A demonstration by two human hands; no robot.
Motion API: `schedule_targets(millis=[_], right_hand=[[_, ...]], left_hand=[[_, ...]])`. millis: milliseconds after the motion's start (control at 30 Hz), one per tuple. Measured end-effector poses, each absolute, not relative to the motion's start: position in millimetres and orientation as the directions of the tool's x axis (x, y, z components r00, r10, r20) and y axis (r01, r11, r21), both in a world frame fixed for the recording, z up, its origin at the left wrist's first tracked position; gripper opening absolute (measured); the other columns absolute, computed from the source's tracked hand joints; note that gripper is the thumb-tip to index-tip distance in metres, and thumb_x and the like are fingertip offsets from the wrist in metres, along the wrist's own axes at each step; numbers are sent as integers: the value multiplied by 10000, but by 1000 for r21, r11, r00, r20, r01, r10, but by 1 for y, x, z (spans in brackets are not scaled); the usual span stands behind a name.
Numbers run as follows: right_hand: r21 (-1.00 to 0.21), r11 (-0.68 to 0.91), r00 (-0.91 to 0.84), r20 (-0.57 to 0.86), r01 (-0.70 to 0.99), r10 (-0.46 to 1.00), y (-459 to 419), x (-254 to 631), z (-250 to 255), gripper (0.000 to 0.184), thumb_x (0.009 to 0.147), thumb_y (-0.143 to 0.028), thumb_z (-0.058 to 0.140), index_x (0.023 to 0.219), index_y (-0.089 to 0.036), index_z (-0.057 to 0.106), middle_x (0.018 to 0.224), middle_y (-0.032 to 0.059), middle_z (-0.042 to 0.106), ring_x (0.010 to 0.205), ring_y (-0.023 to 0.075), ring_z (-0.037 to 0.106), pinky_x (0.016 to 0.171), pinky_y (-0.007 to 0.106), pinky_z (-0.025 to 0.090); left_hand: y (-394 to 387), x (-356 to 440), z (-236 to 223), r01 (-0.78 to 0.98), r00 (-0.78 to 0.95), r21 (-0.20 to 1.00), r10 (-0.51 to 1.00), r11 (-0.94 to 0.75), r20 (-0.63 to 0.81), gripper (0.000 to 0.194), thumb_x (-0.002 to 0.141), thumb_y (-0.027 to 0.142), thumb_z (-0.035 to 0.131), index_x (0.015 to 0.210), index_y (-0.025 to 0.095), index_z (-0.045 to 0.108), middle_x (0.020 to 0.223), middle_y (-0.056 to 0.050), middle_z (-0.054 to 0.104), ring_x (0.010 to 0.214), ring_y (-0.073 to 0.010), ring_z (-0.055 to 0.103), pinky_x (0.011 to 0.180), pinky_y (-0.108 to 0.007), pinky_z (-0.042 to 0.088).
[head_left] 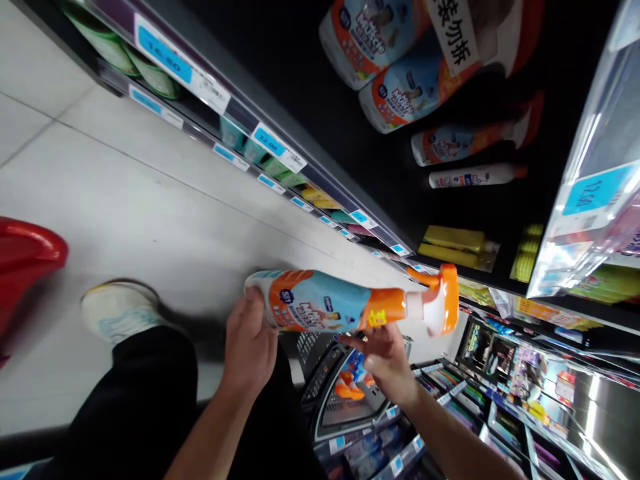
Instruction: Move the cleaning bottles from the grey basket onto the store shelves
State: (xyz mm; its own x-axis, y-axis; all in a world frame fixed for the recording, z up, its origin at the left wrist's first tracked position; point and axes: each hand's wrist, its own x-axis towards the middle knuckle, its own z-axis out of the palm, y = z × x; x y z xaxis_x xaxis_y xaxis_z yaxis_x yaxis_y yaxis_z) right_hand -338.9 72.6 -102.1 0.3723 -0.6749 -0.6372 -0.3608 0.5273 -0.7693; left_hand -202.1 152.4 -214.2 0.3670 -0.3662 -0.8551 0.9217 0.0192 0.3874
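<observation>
A Mr Muscle spray bottle [325, 303], blue and orange with a white and orange trigger head, lies sideways across the middle of the view. My left hand [250, 340] is closed around its base end. Under the orange neck, my right hand [387, 360] touches the bottle with fingers bent and partly hidden behind it. Below the bottle is a grey shopping basket [327, 417], and orange-topped items [350, 385] lie inside it. More Mr Muscle bottles [400, 97] sit on the dark shelf above, two of them taped together.
The view is tilted. A shelf edge with price tags [277, 147] runs diagonally over the pale tiled floor [135, 193]. A white bottle [473, 176] and yellow packs [453, 247] share the shelf. At left are a red plastic object [30, 257] and my shoe [123, 310].
</observation>
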Motion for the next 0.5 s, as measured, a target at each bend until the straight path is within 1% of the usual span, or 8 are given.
schedule_targets(millis=[67, 133, 233, 300, 333, 400, 467, 500], right_hand=[[-769, 523, 314, -632, -367, -709, 63, -318, -119, 525, 655, -440, 934, 1092, -300, 679, 973, 29, 734, 1059, 244, 689, 980, 453, 580], [-796, 492, 251, -587, -352, -770, 49, -300, -132, 514, 651, -459, 936, 1045, -257, 675, 937, 21, 740, 939, 215, 707, 1020, 444, 559], [-826, 455, 202, -533, -333, -821, 18, -287, -145, 456, 639, -436, 948, 948, -229, 685, 895, 0, 742, 807, 183, 698, 952, 413, 587], [-861, 388, 219, -469, -331, -855, -8, -288, -151, 431, 636, -426, 948, 914, -220, 690, 891, -3, 745, 776, 176, 693, 907, 400, 602], [-886, 318, 239, -407, -338, -881, -24, -290, -155, 418, 643, -414, 944, 911, -216, 692, 901, -1, 747, 786, 175, 694, 908, 395, 602], [-920, 110, 279, -225, -375, -934, -60, -296, -161, 398, 664, -375, 933, 929, -203, 692, 938, 11, 748, 837, 172, 700, 941, 385, 592], [-897, -107, 302, -30, -429, -953, -101, -302, -167, 408, 688, -353, 914, 978, -184, 684, 977, 30, 742, 898, 177, 706, 971, 389, 584], [-876, -178, 307, 37, -448, -951, -123, -305, -170, 425, 714, -366, 892, 1027, -180, 673, 1009, 37, 738, 942, 185, 709, 982, 402, 584]], left_hand=[[138, -204, -203, 927, 370, 363, -380, 94, -848, 528, 776, 729, 750, 963, 239, 692, 973, -64, 752, 1011, -284, 720, 826, -376, 629], [125, -210, -196, 921, 390, 357, -383, 158, -837, 527, 774, 718, 764, 993, 246, 683, 980, -55, 753, 1032, -277, 716, 860, -377, 621], [109, -222, -194, 903, 430, 364, -440, 229, -788, 576, 813, 728, 718, 1127, 248, 665, 1089, -68, 739, 1114, -274, 687, 938, -396, 590], [104, -228, -198, 899, 435, 401, -488, 179, -757, 593, 847, 661, 725, 1275, 265, 620, 1262, -83, 679, 1219, -264, 627, 999, -390, 549], [103, -232, -201, 900, 422, 418, -499, 127, -757, 615, 852, 618, 742, 1342, 282, 585, 1340, -85, 634, 1258, -255, 594, 1016, -380, 530], [105, -238, -205, 903, 394, 428, -482, 44, -782, 675, 839, 577, 765, 1413, 312, 530, 1410, -82, 574, 1276, -242, 561, 1002, -359, 515], [112, -244, -206, 916, 365, 400, -456, 20, -812, 704, 820, 588, 769, 1421, 319, 519, 1389, -76, 576, 1241, -234, 567, 969, -347, 509], [116, -247, -207, 922, 353, 386, -449, 19, -821, 705, 813, 594, 770, 1413, 318, 524, 1373, -72, 583, 1220, -230, 572, 961, -343, 504]])
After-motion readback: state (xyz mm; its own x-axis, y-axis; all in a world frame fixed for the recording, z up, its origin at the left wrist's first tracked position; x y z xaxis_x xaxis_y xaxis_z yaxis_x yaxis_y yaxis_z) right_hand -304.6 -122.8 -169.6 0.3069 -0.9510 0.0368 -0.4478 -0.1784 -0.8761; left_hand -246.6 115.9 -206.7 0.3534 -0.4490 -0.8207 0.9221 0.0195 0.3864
